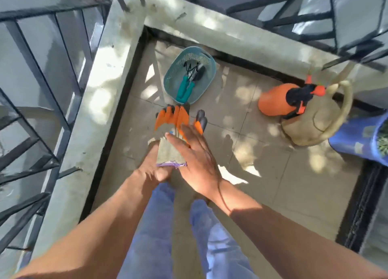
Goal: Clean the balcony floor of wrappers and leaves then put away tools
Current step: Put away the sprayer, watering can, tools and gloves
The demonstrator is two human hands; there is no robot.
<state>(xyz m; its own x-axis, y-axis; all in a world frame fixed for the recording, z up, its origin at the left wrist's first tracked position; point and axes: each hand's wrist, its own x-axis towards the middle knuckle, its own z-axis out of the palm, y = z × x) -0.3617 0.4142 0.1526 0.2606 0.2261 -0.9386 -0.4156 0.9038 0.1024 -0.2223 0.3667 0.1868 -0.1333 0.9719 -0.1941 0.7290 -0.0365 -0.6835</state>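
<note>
Two bare forearms nearest the lens, reaching forward over legs in blue trousers (159,226). Left hand (151,169) low, fingers curled around the cuff end of a pair of gardening gloves (174,140): knit tan cuffs edged in purple, orange palms, dark claw tips pointing away. Right hand (195,161) with fingers straight, laid flat across the gloves from the right; hands close together, both in contact with the gloves. Claw tips partly screening the near rim of a teal mesh basket (207,83) on the tiled balcony floor (262,184).

Basket set near the corner of the concrete parapet (117,68), just beyond the gloves. Inside: hand tools with teal handles (184,89) and dark metal heads, lying together; exact tool types not resolvable.

Right of the basket, well apart from it: orange pressure sprayer (273,100) with black pump head, lying against a beige watering can (315,121). Blue plant pot (361,140) at the right edge, touching or just beside the can, green foliage within. Dark metal railing (42,79) above the parapet at left and top. Dark door track (357,205) along the right margin. Dappled sunlight over floor and parapet.
</note>
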